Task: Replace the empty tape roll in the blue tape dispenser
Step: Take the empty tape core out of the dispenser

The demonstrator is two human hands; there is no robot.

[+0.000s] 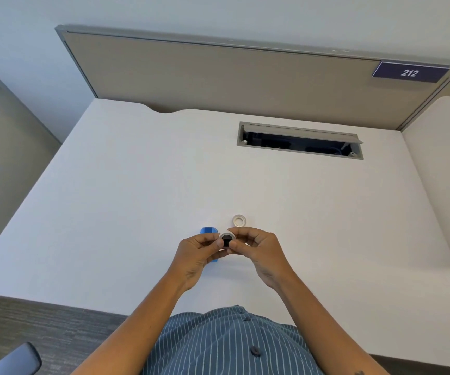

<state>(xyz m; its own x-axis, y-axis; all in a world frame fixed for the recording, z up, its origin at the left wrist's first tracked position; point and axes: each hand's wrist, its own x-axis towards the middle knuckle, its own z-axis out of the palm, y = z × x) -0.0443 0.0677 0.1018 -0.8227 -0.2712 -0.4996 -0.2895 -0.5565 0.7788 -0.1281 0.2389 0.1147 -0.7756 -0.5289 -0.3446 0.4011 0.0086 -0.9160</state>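
Both my hands meet above the white desk, pinching a small tape roll (227, 237) with a dark hub in its middle. My left hand (197, 254) grips its left side and my right hand (259, 249) its right side. The blue tape dispenser (209, 230) lies on the desk just behind and under my left hand, mostly hidden by it. A second small whitish roll (239, 220) lies flat on the desk a little beyond my hands, untouched.
The white desk (137, 198) has an open grey cable hatch (299, 140) at the back right. A beige partition (218, 77) with a "212" sign (409, 73) stands behind. A chair part (15, 359) shows at lower left.
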